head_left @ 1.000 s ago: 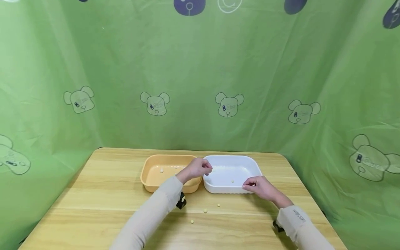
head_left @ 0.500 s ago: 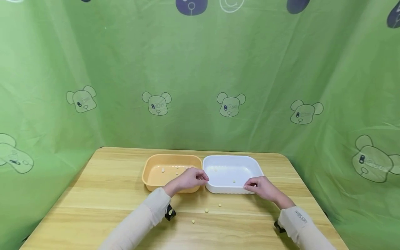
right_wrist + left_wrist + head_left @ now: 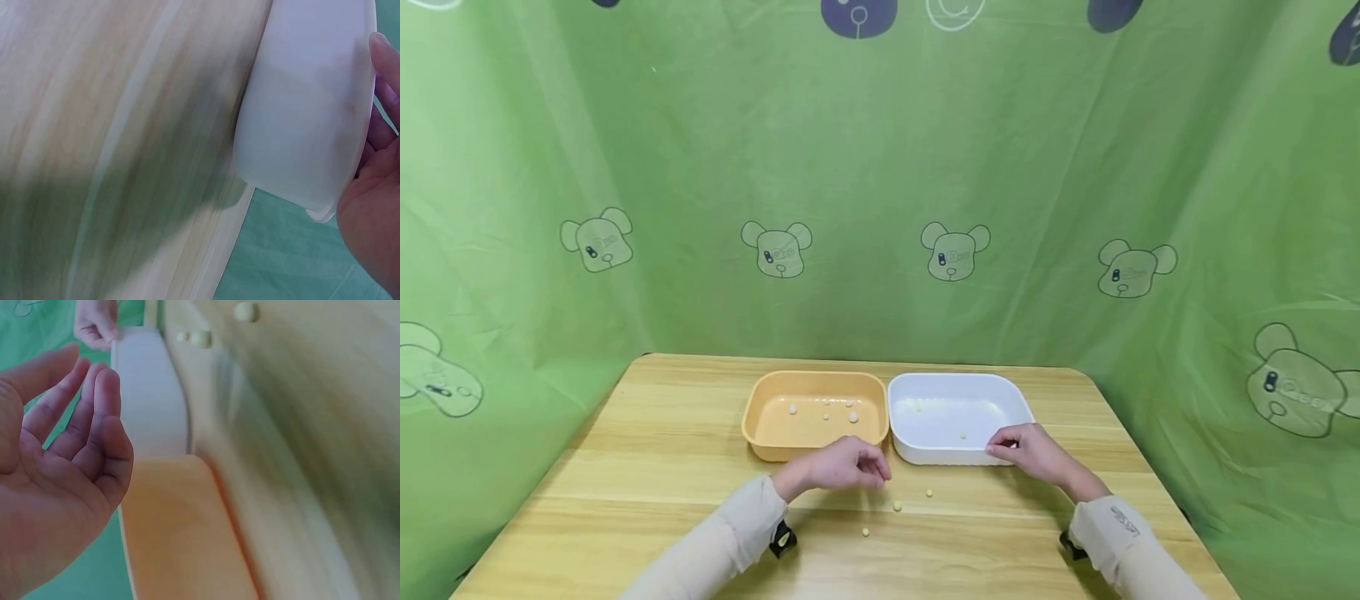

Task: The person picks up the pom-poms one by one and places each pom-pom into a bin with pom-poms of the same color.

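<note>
My left hand [image 3: 848, 463] hovers over the wooden table just in front of the orange basin [image 3: 815, 454]. Its fingers are loosely curled, and the left wrist view shows nothing between thumb and fingertips. Close to it, three small pale yellow balls lie on the table: a far ball [image 3: 929, 492], a middle ball [image 3: 897, 506] and a near ball [image 3: 866, 532]. On the right, my right hand [image 3: 1028, 452] grips the near right rim of the white basin [image 3: 936, 456], thumb outside and fingers over the inner side. Two small pale balls sit in that basin.
Both basins stand side by side toward the back of the wooden table [image 3: 625, 467]. Several whitish balls of differing sizes lie in the orange one. A green curtain [image 3: 865, 317] with bear prints hangs behind and at both sides.
My left hand has moved from above the join between the basins back toward me and down, uncovering the balls in the orange basin. My right hand stays on the white basin's rim.
</note>
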`<state>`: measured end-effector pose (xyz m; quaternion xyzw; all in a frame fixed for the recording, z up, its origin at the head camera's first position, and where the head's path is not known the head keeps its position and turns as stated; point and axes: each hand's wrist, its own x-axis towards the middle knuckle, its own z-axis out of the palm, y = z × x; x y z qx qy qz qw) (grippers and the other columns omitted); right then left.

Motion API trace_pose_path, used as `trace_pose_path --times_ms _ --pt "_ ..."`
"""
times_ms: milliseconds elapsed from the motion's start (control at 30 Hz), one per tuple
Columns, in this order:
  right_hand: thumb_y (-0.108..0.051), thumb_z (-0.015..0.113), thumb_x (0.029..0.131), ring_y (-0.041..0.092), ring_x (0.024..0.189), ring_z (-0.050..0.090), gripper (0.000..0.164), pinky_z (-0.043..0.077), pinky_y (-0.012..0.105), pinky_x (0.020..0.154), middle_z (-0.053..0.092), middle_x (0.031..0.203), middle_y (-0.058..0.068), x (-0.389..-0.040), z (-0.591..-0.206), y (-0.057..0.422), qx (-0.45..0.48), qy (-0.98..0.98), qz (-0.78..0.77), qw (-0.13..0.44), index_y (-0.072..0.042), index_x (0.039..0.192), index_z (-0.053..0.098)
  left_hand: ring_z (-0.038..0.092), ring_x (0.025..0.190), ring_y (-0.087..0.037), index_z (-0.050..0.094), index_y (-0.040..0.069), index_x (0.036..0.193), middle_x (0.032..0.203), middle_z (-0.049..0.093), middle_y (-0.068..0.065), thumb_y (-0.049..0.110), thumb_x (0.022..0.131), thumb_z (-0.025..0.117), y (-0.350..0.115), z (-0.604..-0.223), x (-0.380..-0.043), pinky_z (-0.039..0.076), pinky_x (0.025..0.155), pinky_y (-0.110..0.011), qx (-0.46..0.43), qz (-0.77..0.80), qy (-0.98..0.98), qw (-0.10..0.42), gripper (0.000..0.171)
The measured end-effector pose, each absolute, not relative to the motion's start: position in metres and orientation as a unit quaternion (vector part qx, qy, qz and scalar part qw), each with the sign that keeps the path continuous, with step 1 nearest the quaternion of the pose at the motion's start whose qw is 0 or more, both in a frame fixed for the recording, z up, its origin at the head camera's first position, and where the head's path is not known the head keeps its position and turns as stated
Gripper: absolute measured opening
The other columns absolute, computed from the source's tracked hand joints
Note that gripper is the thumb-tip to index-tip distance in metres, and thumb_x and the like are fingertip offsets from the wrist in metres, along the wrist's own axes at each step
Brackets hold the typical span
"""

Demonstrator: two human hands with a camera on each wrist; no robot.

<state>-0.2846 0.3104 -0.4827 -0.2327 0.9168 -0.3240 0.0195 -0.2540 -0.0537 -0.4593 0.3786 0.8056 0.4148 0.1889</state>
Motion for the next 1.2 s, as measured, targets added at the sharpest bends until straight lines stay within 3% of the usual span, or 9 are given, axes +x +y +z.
trace_pose_path --times_ms 400,633,1200 --pt "-0.030 0.066 0.089 0.008 0.071 0.055 0.015 0.046 0.024 0.063 0.065 0.080 -0.008 -0.283 -0.482 0.310 -0.230 0.917 -0.325 0.027 -0.016 0.086 0.071 0.059 0.070 0.000 0.068 0.001 0.093 0.077 0.065 0.008 0.000 0.079 0.073 -0.065 -0.479 -0.239 0.050 0.069 -0.018 0.406 0.378 0.796 0.243 0.015" --pt "-0.029 0.066 0.090 0.008 0.071 0.055 0.015 0.046 0.024 0.063 0.065 0.080 -0.007 -0.283 -0.479 0.309 -0.229 0.919 -0.320 0.028 -0.016 0.086 0.071 0.056 0.070 0.000 0.068 0.004 0.092 0.080 0.066 0.001 0.001 0.073 0.078 -0.068 -0.488 -0.236 0.049 0.068 -0.018 0.408 0.358 0.801 0.254 0.021" --pt "-0.027 0.066 0.090 0.008 0.072 0.055 0.014 0.046 0.024 0.063 0.066 0.081 -0.004 -0.285 -0.479 0.308 -0.228 0.918 -0.322 0.031 -0.015 0.086 0.071 0.050 0.068 0.006 0.069 0.010 0.090 0.075 0.059 0.010 0.006 0.073 0.079 -0.068 -0.502 -0.236 0.045 0.066 -0.013 0.436 0.275 0.834 0.194 0.020"
